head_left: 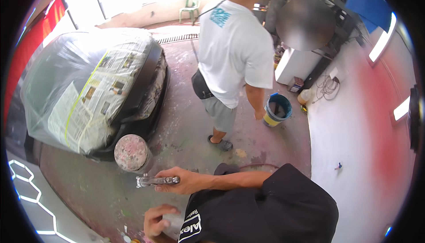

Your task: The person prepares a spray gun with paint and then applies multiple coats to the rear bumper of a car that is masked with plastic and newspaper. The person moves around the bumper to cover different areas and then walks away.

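My right hand [172, 180] is shut on a silver metal spray gun [158, 180], its arm crossing above my black-clothed torso [265, 203]. My left hand [157, 218] is lower, below the gun, its slightly bent fingers apart with nothing visible in them. Just up and left of the gun is a round, paint-stained top [132, 151] on a grey cylinder. Beyond it is a car [88, 97] covered in clear plastic and taped paper.
A person in a white T-shirt [230, 53] stands ahead, turned away. A blue bucket [283, 106] stands beside them. Equipment, cables [326, 89] and a white wall with red overspray [374, 119] are on the right. A drain grate [177, 37] crosses the back floor.
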